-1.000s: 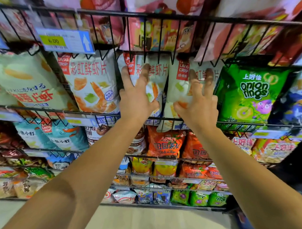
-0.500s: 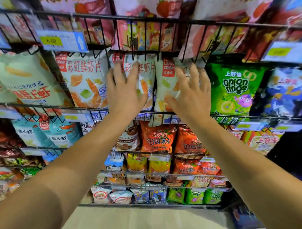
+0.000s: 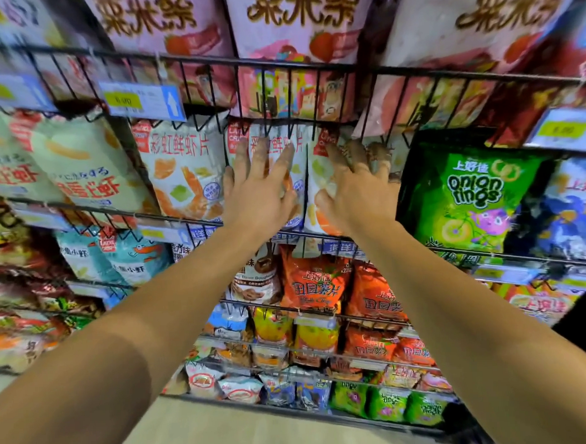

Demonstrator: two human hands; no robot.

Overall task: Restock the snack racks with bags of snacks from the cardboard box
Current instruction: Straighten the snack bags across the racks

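Observation:
Both my arms reach up to the second tier of a black wire snack rack [image 3: 279, 64]. My left hand [image 3: 259, 186] lies flat with spread fingers on a white prawn-cracker bag [image 3: 275, 146] standing in the rack. My right hand [image 3: 357, 186] presses with straight fingers on the neighbouring white bag [image 3: 317, 161] of the same kind. A third bag of that kind [image 3: 183, 172] stands to the left of them. The cardboard box is out of view.
Pink strawberry-print bags [image 3: 295, 29] fill the tier above. A green onion-rings bag [image 3: 473, 195] stands right of my hands, a blue bag [image 3: 570, 212] beyond it. Orange chip bags [image 3: 315, 281] and smaller packs fill the lower tiers. Price tags [image 3: 141, 101] clip to the wires.
The view has tilted upward and moved closer to the rack. Both hands stay pressed on the two white bags, now slightly closer together.

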